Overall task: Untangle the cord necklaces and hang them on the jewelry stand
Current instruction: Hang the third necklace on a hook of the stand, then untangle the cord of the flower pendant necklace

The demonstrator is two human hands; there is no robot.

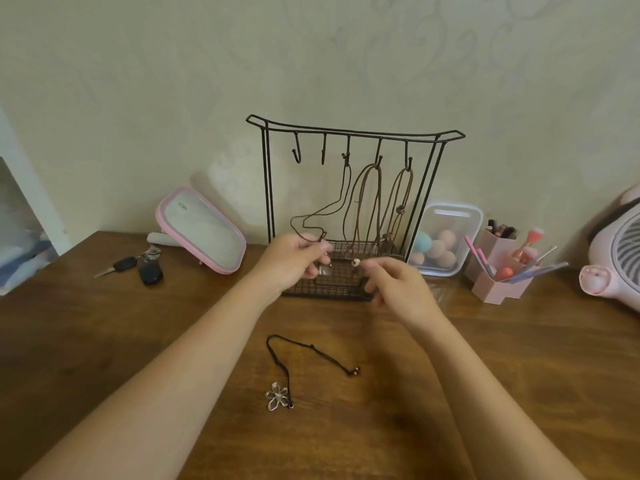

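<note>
Black wire formed the jewelry stand [353, 133] that stood on a wooden table [104, 341] against a pale patterned wall, as a person reached both bare arms toward its mesh base. Three cord necklaces hung from its row of hooks: a dark cord necklace [348, 176] on the middle hook, a brown cord necklace [380, 195] on the next hook to the right, and a tan knotted necklace [400, 209] on the last. The left grip [294, 261], low in front of the stand, was closed in a pinch on the slack lower loop of the dark cord necklace, with a small silvery pendant [323, 270] dangling just below the fingers. The right grip [394, 285], just beside it, had its fingers curled close to a pale bead [355, 262]; blur made it impossible to tell whether it held anything. A black cord necklace [313, 347] with a flower pendant [276, 396] lay loose on the table in front of the stand, nearer the person and apart from both hands. Left of the stand sat a pink-rimmed mirror [201, 230] and a set of car keys [138, 266]. Right of the stand sat a clear box of makeup sponges [446, 237], a pink brush holder [502, 275] and, farthest out, a pink fan [616, 258].
</note>
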